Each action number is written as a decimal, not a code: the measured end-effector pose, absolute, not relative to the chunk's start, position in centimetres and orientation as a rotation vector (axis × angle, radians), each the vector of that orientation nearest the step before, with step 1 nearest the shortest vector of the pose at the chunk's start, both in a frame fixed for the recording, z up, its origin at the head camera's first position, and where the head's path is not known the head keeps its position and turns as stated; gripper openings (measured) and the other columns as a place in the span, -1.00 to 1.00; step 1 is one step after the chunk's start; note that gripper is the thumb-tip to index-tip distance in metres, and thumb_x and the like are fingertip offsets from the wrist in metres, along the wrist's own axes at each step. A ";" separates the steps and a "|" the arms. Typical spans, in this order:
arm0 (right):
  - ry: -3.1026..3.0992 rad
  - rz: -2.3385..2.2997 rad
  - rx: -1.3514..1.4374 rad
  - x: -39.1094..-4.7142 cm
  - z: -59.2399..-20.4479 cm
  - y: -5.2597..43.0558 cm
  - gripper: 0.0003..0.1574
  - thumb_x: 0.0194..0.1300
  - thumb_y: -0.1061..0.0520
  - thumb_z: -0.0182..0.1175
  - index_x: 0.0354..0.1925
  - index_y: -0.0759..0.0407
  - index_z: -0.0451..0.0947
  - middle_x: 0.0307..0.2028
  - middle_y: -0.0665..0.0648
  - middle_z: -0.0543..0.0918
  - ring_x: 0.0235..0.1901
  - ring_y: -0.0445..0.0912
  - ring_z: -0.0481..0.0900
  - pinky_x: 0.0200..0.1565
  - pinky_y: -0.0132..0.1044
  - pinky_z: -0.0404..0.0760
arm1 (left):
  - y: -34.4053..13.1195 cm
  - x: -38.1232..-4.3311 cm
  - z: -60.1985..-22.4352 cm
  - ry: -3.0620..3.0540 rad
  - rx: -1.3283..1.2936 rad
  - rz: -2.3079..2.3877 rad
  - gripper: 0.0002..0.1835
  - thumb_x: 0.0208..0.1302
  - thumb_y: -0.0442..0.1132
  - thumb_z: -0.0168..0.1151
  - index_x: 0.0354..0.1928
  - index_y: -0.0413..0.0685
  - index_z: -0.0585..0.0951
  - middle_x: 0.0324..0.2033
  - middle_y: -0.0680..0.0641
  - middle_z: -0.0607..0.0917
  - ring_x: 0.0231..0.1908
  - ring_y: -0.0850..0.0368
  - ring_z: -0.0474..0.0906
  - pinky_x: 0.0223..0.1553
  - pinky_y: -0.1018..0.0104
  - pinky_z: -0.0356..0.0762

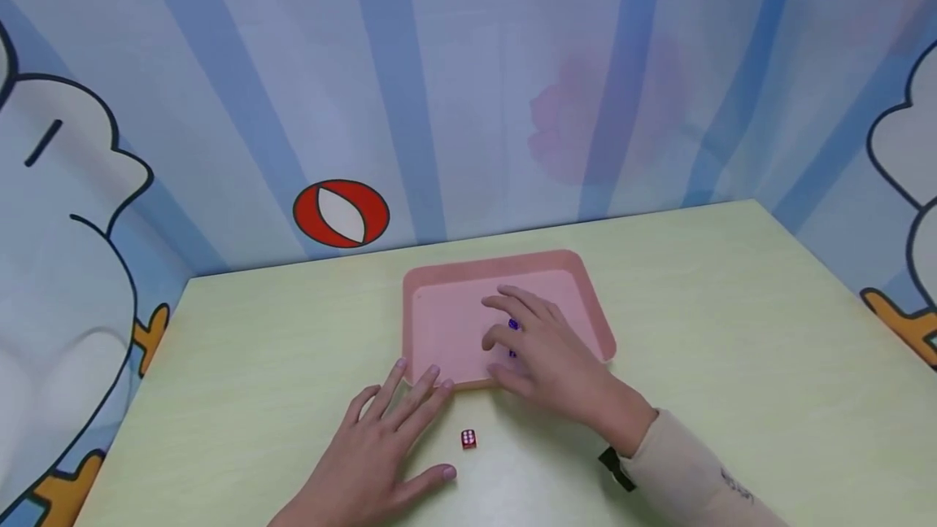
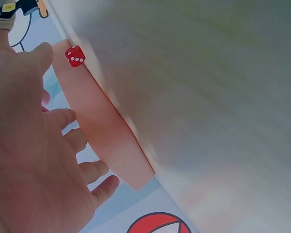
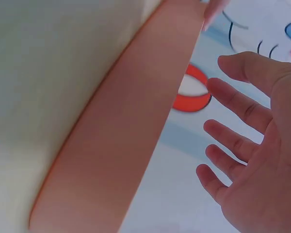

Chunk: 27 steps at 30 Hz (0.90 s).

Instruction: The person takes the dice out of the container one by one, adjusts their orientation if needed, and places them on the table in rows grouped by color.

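A shallow pink tray (image 1: 454, 332) lies on the table. Over its right half hovers my right hand (image 1: 538, 348), fingers spread and lightly bent, with nothing gripped. Between those fingers show parts of two small dark blue pieces, one a blue piece (image 1: 513, 323) by the forefinger, the other a blue piece (image 1: 512, 353) above the thumb; the hand hides the rest. My left hand (image 1: 381, 450) has its fingers spread, tips right at the tray's near left rim. A red die (image 1: 468, 438) with white pips sits before the tray, right of the left thumb.
Pale green tabletop (image 1: 732, 332) surrounds the tray. A blue striped backdrop (image 1: 483, 104) with a printed red and white ball (image 1: 341, 214) stands along the table's back edge, and printed side panels flank it.
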State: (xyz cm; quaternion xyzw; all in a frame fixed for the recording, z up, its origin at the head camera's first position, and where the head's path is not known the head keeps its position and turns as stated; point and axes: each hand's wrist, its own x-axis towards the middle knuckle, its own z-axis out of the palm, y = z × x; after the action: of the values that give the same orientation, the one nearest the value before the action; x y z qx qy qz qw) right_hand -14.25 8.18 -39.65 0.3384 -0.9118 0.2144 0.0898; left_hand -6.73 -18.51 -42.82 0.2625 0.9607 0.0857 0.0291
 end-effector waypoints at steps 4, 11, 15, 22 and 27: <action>-2.706 0.629 0.913 -15.3 -39.7 9.4 -0.91 0.33 0.16 0.44 -0.19 0.07 0.73 0.38 0.24 0.55 0.53 0.24 0.30 0.46 0.25 0.30 | -18.4 -6.8 -42.8 2.934 0.771 0.248 -0.03 0.35 0.58 0.06 0.67 0.31 0.22 0.67 0.10 0.17 0.68 -0.22 -0.10 0.46 -0.31 0.21; -2.789 0.546 0.767 -17.1 -39.8 11.6 -0.85 0.31 0.20 0.41 -0.13 0.13 0.79 0.41 0.24 0.51 0.53 0.19 0.26 0.47 0.28 0.26 | -18.0 -7.0 -42.6 2.882 0.683 0.236 -0.01 0.31 0.58 0.10 0.67 0.35 0.22 0.68 0.11 0.14 0.69 -0.23 -0.16 0.49 -0.37 0.14; -2.863 0.515 0.706 -17.5 -39.9 12.3 -0.86 0.30 0.19 0.45 -0.14 0.11 0.79 0.40 0.22 0.51 0.54 0.19 0.22 0.45 0.30 0.27 | -17.9 -7.1 -42.6 2.885 0.679 0.237 -0.01 0.30 0.57 0.13 0.67 0.34 0.23 0.68 0.11 0.15 0.68 -0.23 -0.15 0.49 -0.37 0.14; -2.944 0.436 0.688 -17.8 -40.4 12.7 -0.92 0.27 0.20 0.47 -0.25 0.05 0.76 0.36 0.23 0.56 0.51 0.21 0.28 0.42 0.33 0.31 | -18.0 -7.1 -42.7 2.896 0.684 0.240 -0.02 0.30 0.56 0.15 0.67 0.35 0.24 0.68 0.12 0.15 0.69 -0.23 -0.15 0.50 -0.37 0.13; -3.000 0.404 0.679 -18.1 -41.1 12.5 -0.86 0.21 0.22 0.49 -0.31 -0.01 0.73 0.40 0.26 0.53 0.55 0.27 0.23 0.42 0.36 0.30 | -18.0 -7.0 -42.7 2.888 0.671 0.250 -0.02 0.30 0.58 0.12 0.67 0.37 0.22 0.68 0.14 0.13 0.69 -0.21 -0.16 0.50 -0.38 0.12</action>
State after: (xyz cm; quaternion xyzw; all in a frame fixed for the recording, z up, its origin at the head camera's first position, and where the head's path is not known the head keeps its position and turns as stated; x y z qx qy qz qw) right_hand -18.09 12.53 -41.08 0.2188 -0.9669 0.1301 0.0198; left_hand -7.02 -17.98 -42.68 0.2247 0.9673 0.0839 0.0830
